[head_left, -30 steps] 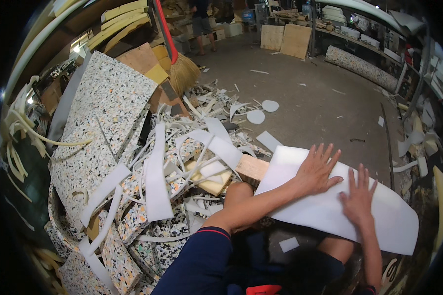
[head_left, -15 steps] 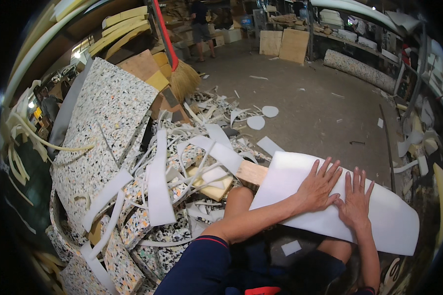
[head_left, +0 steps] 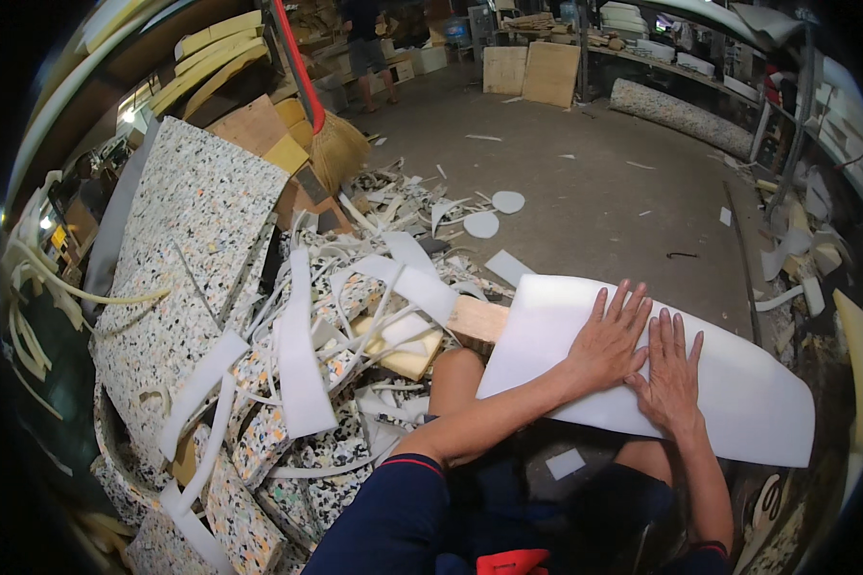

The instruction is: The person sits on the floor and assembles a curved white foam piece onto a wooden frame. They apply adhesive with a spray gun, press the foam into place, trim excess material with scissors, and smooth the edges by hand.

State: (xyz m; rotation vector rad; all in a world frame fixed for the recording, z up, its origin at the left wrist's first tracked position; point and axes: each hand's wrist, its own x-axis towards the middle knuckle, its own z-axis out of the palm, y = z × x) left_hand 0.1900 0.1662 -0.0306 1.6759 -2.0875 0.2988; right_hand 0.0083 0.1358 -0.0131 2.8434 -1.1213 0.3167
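Note:
A large white foam sheet [head_left: 748, 383] with a rounded far edge lies in front of me, above my knees. My left hand [head_left: 609, 340] rests flat on its middle, fingers stretched out toward the far edge. Just right of it, my right hand [head_left: 671, 374] also presses flat on the foam with its fingers a little apart. The thumbs almost meet. From under the sheet's left end a wooden block [head_left: 478, 319] sticks out. What bears the rest of the sheet is hidden beneath it.
Heaped at my left are white foam strips [head_left: 302, 355] and speckled foam slabs [head_left: 187, 220]. A red-handled broom [head_left: 338, 153] leans behind the heap. Round foam discs [head_left: 481, 225] lie on the floor [head_left: 585, 192]. A person [head_left: 364, 48] stands far back; a speckled foam roll [head_left: 681, 117] lies at the far right.
Both hands stay flat on the foam, and the right has shifted slightly up and left with it. The whole scene has moved a little leftward in the view.

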